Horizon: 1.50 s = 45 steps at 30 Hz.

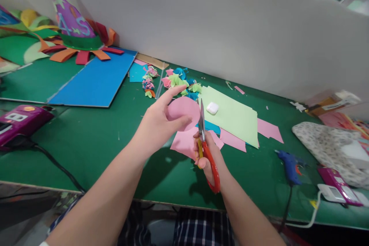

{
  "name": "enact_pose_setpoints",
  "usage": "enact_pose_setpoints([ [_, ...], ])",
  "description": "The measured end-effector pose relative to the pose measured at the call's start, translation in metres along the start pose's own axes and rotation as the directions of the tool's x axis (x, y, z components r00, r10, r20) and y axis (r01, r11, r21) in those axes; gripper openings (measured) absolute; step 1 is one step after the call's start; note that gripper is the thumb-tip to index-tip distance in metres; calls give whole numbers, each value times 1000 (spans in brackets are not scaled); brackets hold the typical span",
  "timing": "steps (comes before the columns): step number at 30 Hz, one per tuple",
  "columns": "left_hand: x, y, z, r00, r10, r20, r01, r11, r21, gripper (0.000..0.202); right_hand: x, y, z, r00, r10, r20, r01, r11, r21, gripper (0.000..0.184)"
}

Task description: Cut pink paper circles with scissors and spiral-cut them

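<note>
Over a bench, holds a pink disc in the left hand and scissors in the right hand, near green paper.

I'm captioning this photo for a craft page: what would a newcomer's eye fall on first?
Probably the pink circle in the left hand, mid-picture, with the red-handled scissors in the right hand at its edge. Next, perhaps, the purple cone with pale blue letters, back left, near a bright blue board.
</note>
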<state>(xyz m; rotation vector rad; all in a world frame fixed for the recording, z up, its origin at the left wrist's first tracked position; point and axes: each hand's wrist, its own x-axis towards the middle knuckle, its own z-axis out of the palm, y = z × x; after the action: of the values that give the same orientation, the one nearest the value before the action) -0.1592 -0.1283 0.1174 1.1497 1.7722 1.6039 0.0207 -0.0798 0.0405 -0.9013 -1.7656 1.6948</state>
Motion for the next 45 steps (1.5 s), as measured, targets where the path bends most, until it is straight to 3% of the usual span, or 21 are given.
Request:
enact_pose_setpoints([
  [6,1,-1,-1,1000,30,-3,-30,1000,4,67,0,0,0,996,-85,1,85,996,-41,93],
  [13,1,-1,0,999,35,0,-35,998,-48,67,1,4,-1,998,-59,-11,58,996,-69,96],
  [19,2,0,0,999,-33,11,34,994,-105,72,3,7,-2,996,-87,-22,85,993,-87,96],
  [26,3,-4,-1,1000,3,-1,-3,994,-111,70,2,7,-1,996,-85,-14,84,995,-54,93],
  [45,5,-4,-4,999,-32,-17,29,988,-155,76,-2,-9,-1,999,-42,-15,40,991,-130,91],
])
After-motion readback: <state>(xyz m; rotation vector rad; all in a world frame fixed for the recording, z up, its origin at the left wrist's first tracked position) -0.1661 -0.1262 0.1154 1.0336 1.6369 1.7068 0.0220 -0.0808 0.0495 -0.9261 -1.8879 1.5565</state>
